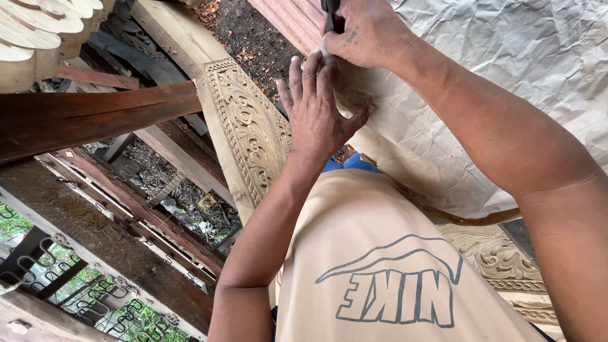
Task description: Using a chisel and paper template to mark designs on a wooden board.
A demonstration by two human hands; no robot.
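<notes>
A dark slim tool (330,16), its long axis upright with the tip down, meets crumpled tan paper (481,82) draped over a carved wooden panel (250,126). The right hand (364,31) is clamped around it; the left hand (316,107) lies flat, fingers spread, on the paper just below.
</notes>
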